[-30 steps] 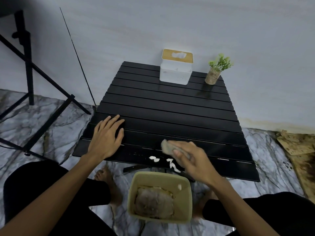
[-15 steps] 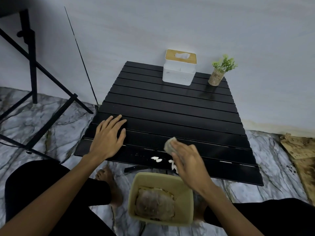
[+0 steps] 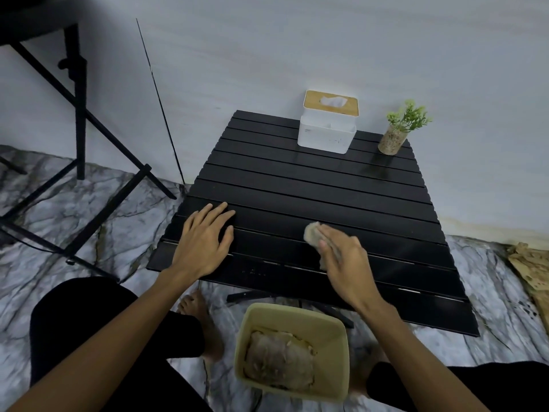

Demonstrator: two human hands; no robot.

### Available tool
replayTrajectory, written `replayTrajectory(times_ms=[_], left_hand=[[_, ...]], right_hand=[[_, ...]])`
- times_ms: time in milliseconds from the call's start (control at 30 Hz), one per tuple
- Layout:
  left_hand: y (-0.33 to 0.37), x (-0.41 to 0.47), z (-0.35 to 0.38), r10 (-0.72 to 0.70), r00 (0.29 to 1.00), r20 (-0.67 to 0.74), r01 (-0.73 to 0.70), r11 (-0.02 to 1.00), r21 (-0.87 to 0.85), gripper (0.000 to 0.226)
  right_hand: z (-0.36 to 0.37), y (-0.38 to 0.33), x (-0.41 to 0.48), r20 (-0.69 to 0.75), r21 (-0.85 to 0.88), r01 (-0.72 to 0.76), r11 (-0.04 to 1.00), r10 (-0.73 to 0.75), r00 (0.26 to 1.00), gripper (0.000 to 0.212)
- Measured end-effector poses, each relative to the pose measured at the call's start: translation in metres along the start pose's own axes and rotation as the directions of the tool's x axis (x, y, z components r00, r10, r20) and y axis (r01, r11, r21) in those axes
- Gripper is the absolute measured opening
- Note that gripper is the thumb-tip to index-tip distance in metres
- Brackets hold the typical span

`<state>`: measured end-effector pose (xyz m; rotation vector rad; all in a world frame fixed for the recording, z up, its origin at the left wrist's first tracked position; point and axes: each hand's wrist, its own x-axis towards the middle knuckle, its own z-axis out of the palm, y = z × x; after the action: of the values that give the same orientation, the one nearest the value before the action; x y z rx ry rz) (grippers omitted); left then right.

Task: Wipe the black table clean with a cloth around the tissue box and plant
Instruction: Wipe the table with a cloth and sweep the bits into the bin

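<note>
Black slatted table (image 3: 320, 185) fills the middle of our view, set against a pale wall on marbled floor. Tissue box (image 3: 327, 126), white with a wooden lid, stands at the far edge; the plant (image 3: 398, 132) in its small pot stands just beside it to the right, apart from it.

Beige bin (image 3: 292, 352) on the floor below the near edge, a crumpled rag-like lump inside.

Our left hand (image 3: 205, 242) lies flat on the near-left slats, fingers spread, bracing the table. Our right hand (image 3: 341, 257) presses the cloth (image 3: 313, 233) down on a near-middle slat, fingers curled over it, wad poking out ahead of the knuckles.

Step in hand, we judge: wiping the near slats. The next move likely calls for strokes along the slats, working toward the far edge, then careful passes around box and pot without knocking either.

Against a second ago: the white scraps at the near edge, above the bin, are gone from sight, and the cloth now sits farther up the table. Left hand much as it was.
</note>
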<state>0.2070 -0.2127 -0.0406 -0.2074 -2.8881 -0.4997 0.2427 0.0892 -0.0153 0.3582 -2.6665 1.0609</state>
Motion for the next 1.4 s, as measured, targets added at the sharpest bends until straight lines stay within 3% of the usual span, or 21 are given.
replayTrajectory(times_ms=[100, 200, 433, 633, 700, 733, 800, 867, 933, 1033, 1100, 1200, 1300, 1400], left_hand=[[0.000, 0.000, 0.000, 0.001, 1.000, -0.001, -0.001, 1.000, -0.008, 0.049], [-0.001, 0.001, -0.001, 0.008, 1.000, -0.008, -0.009, 1.000, -0.020, 0.046], [-0.003, 0.002, -0.001, 0.027, 1.000, -0.010, -0.028, 0.999, -0.037, 0.046], [-0.005, 0.002, 0.000, 0.028, 1.000, -0.014, -0.028, 0.999, -0.035, 0.045], [-0.005, 0.002, 0.000, 0.028, 1.000, -0.013, -0.028, 0.999, -0.038, 0.045], [-0.005, 0.002, -0.001, 0.029, 1.000, -0.011, -0.029, 0.999, -0.040, 0.045], [-0.005, 0.002, -0.001, 0.028, 1.000, -0.010, -0.029, 0.998, -0.051, 0.045], [-0.006, 0.003, -0.002, 0.031, 1.000, -0.002, -0.031, 0.998, -0.061, 0.046], [-0.007, 0.003, -0.002, 0.036, 0.999, 0.011, -0.035, 0.998, -0.061, 0.046], [-0.009, 0.002, -0.004, 0.036, 0.999, 0.021, -0.035, 0.998, -0.049, 0.046], [-0.011, 0.000, -0.007, 0.029, 0.999, 0.015, -0.028, 0.999, -0.033, 0.045], [-0.016, -0.003, -0.012, 0.006, 1.000, 0.009, -0.006, 1.000, -0.023, 0.045], [-0.024, -0.007, -0.017, -0.027, 1.000, 0.000, 0.027, 0.999, -0.025, 0.045], [-0.034, -0.009, -0.020, -0.066, 0.998, -0.011, 0.065, 0.997, -0.034, 0.046]], right_hand=[[0.025, -0.008, 0.017, -0.007, -0.139, 0.074, 0.987, -0.076, 0.997, 0.026], [0.049, -0.028, 0.020, 0.133, -0.126, 0.207, 0.970, -0.190, 0.973, 0.029], [0.059, -0.063, 0.006, 0.421, 0.108, 0.438, 0.892, -0.440, 0.793, 0.034], [0.038, -0.063, -0.021, 0.537, 0.262, 0.411, 0.873, -0.486, 0.690, 0.028], [0.023, -0.058, -0.031, 0.537, 0.272, 0.342, 0.900, -0.436, 0.722, 0.027], [0.013, -0.056, -0.035, 0.483, 0.291, 0.290, 0.912, -0.402, 0.778, 0.026], [-0.010, -0.047, -0.035, 0.318, 0.339, 0.146, 0.929, -0.259, 0.912, 0.026], [-0.029, -0.035, -0.027, 0.145, 0.358, -0.017, 0.933, -0.038, 0.989, 0.027], [-0.038, -0.014, -0.011, -0.048, 0.246, -0.095, 0.964, 0.111, 0.993, 0.025], [-0.028, 0.025, 0.012, -0.245, 0.038, -0.225, 0.974, 0.228, 0.942, 0.027], [-0.010, 0.035, 0.024, -0.279, -0.107, -0.255, 0.961, 0.217, 0.935, 0.020], [0.026, 0.015, 0.037, -0.250, -0.222, -0.177, 0.959, 0.120, 0.961, 0.014], [0.061, -0.027, 0.042, -0.184, -0.186, -0.076, 0.980, 0.041, 0.982, 0.026], [0.094, -0.070, 0.040, -0.022, -0.109, 0.094, 0.990, -0.097, 0.995, 0.035]])
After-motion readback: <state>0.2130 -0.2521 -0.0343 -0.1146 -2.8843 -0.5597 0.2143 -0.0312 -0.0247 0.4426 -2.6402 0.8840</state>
